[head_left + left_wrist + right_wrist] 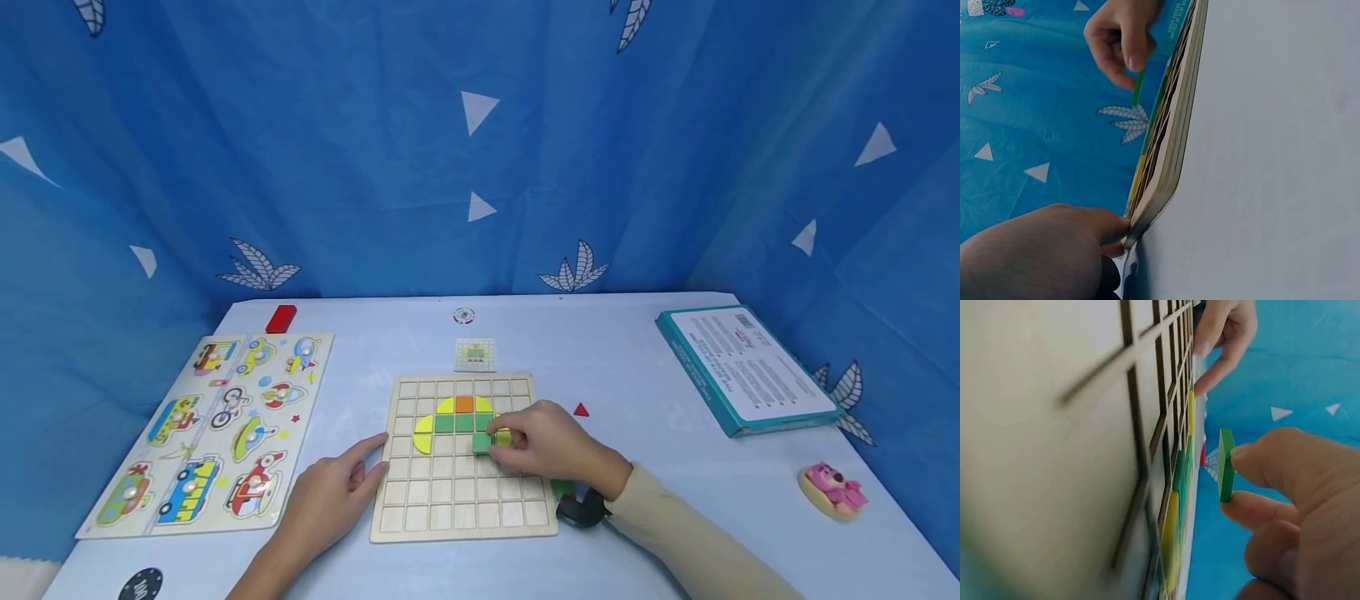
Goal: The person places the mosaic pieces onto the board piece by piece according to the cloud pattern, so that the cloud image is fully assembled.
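A wooden grid board (420, 518) lies on the table, with yellow curved tiles (423, 434), an orange square tile (464, 404) and green square tiles (445, 424) set in its upper cells. My right hand (543, 446) pinches a green square tile (481, 443) between thumb and finger. In the right wrist view that green tile (1227, 465) is held apart from the board's surface. At the board's left edge my left hand (330, 500) touches the rim with thumb and fingertips. The left wrist view shows the left hand (1054, 250) at the board's corner.
A small pattern card (476, 355) lies beyond the board. The vehicle puzzle (262, 392) is at left, near a red block (281, 318). At right are a teal box (750, 367) and a pink figure (832, 490). A red triangle (581, 410) and a green piece (562, 488) lie beside the board.
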`<state>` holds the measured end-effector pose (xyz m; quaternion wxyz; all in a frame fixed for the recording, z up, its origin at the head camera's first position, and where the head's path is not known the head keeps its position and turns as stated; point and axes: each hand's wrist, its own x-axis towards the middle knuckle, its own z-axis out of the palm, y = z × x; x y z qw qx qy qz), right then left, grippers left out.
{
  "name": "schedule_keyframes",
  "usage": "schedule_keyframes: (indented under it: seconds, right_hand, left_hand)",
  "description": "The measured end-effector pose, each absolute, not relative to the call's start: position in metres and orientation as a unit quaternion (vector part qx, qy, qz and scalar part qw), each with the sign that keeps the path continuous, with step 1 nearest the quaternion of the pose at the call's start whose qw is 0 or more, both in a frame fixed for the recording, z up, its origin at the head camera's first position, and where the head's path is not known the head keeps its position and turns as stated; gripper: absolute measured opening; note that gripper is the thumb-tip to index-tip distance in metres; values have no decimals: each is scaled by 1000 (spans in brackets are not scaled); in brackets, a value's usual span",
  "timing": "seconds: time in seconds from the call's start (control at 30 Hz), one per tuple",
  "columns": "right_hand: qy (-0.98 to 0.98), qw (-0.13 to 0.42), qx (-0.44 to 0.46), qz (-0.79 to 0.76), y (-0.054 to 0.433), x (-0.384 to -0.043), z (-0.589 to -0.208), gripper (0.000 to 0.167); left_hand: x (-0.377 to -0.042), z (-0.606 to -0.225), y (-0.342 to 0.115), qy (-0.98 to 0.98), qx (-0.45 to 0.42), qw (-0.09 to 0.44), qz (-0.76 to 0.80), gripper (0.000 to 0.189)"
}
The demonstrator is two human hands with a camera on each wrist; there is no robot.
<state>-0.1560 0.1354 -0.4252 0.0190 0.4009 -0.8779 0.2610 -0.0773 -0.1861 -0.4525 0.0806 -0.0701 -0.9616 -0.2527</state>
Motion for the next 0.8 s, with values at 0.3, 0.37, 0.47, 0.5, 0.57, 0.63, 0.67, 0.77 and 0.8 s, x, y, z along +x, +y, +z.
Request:
schedule_keyframes:
  seconds: [0.3, 0.37, 0.47, 0.5, 0.57, 0.63, 0.67, 0.77, 0.8]
  right_hand:
    - [-884, 21, 419, 205, 113, -166, -424, 22]
    - [-883, 17, 424, 199, 112, -167, -424, 21]
    - [-881, 16, 433, 191, 110, -168, -423, 20]
    - [-880, 16, 435, 187, 109, -168, -423, 20]
    - [-880, 16, 439, 182, 108, -168, -424, 19]
    - [-881, 13, 438, 177, 107, -168, -424, 20]
    - [-882, 13, 437, 177, 107, -167, -424, 21]
    - [-883, 15, 435, 175, 106, -166, -425, 23]
    - [-885, 15, 431, 177, 107, -165, -425, 23]
  left_hand:
    - [-77, -451, -185, -961, -80, 92, -249, 38]
    - [-77, -451, -185, -961, -79, 90, -248, 38]
    - [-77, -451, -185, -962, -78, 91, -245, 38]
    - [-77, -451, -185, -962, -77, 91, -244, 38]
    - [-77, -451, -186, -962, -77, 92, -244, 38]
    - [-77, -451, -186, -962, -77, 94, -245, 38]
    - [-77, -452, -186, -962, -77, 95, -245, 38]
    - [-76, -453, -186, -962, -75, 96, -246, 38]
    - [-76, -453, -186, -962, -75, 96, -246, 38]
